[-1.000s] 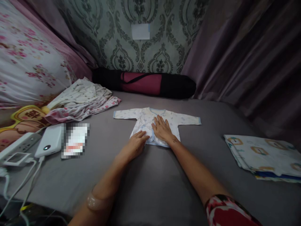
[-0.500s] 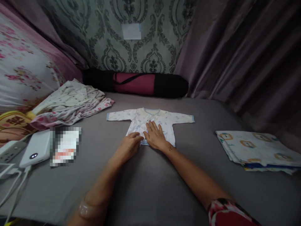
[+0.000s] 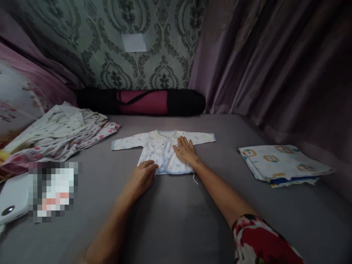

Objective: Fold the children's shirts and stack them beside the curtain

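Note:
A small white baby shirt (image 3: 155, 150) with pale prints and light blue trim lies spread on the grey sheet, both sleeves stretched out sideways. Its front panel is folded over, and thin white ties show at the hem. My right hand (image 3: 186, 151) lies flat on the right side of the shirt's front, fingers stretched out and a little apart. At the lower left corner my left hand (image 3: 143, 176) rests on the hem, fingers extended to the right and partly bent; its thumb is hard to make out.
A folded patterned cloth stack (image 3: 283, 163) lies to the right. On the left are a heap of clothes (image 3: 63, 128), a white power bank (image 3: 13, 198) and a blurred-out item (image 3: 55, 190). A long black and maroon bag (image 3: 143, 102) lies along the wall, beside a curtain (image 3: 228, 55).
My right hand has slid to the right over the shirt, and its front panel now shows laid over to the right. My left hand stays at the lower left hem. The view has shifted.

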{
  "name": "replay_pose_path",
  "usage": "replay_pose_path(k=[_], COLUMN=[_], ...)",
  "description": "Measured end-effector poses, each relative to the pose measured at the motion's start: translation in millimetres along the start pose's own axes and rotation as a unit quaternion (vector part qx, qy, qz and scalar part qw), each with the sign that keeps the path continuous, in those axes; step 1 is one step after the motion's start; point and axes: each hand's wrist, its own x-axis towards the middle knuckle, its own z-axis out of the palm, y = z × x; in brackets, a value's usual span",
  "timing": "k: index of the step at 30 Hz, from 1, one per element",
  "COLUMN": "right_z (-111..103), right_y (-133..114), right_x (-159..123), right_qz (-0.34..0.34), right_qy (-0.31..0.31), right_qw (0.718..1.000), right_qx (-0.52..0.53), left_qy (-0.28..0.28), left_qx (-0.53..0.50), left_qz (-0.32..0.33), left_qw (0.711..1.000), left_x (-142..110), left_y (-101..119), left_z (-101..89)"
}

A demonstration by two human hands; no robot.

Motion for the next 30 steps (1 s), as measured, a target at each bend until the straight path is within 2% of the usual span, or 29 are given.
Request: replay_pose_path(k=[3, 6, 11, 17, 22, 27, 30], right_z=[4, -2, -10, 6, 11, -3, -14], right_y=[2, 0, -2, 4, 5, 12, 24], right_x=[1, 8, 27, 33, 32, 38, 37], right_qz=[-0.005, -0.010, -0.010, 0.009, 0.013, 0.017, 0.048], right_qy=[0.006, 0.007, 0.056, 0.024, 0.034, 0.010, 0.051], right_qw=[1.000, 1.000, 0.998, 1.000, 0.999, 0.994, 0.990], right_qx=[-0.006, -0.011, -0.015, 0.002, 0.019, 0.103, 0.126], left_qy=[0.001, 0.002, 0.006, -0.001, 0.003, 0.022, 0.030], left_qx=[0.004, 0.008, 0.011, 0.023, 0.021, 0.018, 0.015], left_qz=[-0.003, -0.002, 0.005, 0.010, 0.015, 0.008, 0.017], left_qw=[1.000, 1.000, 1.000, 1.000, 1.000, 1.000, 0.999], left_x=[0, 1, 0, -2, 0, 1, 2], left_y=[-2, -3, -5, -11, -7, -5, -6], left_z=[1.5, 1.5, 2.3, 4.4, 0.1, -1.4, -0.4])
